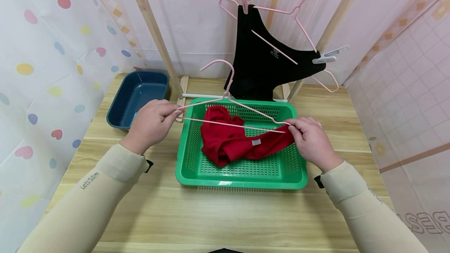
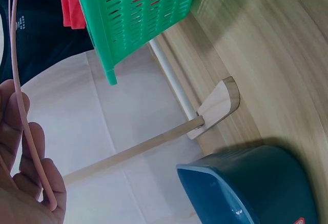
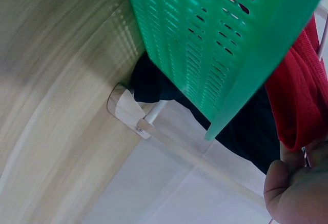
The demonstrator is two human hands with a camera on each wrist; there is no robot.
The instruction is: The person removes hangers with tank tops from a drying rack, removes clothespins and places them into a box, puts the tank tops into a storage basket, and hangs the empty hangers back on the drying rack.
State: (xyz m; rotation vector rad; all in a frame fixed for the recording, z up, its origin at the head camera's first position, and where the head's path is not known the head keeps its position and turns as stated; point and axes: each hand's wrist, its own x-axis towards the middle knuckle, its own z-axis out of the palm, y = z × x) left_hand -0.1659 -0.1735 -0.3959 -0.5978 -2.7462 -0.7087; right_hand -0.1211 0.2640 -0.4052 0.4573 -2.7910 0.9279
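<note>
Basin (image 1: 142,93) sits left of the green basket (image 1: 242,184); clipped black garment (image 1: 260,65) hangs from the rack (image 1: 154,22) behind. Wood-grain bench (image 1: 228,218), patterned curtains (image 1: 42,69). We read "LetsSlim" on our left sleeve (image 1: 98,190). Our left hand (image 1: 151,126) pinches the pink hanger (image 1: 227,93) above the basket; our right hand (image 1: 314,141) pinches the red garment (image 1: 225,143), mostly inside it, at the hanger's other end.

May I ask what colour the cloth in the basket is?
The cloth is red, clearest in the head view.

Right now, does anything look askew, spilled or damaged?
Yes, one thing: behind the green basket, the black garment hangs askew. In the head view its pink hanger slopes, the right end well below the left. I see no spill or damage.
</note>
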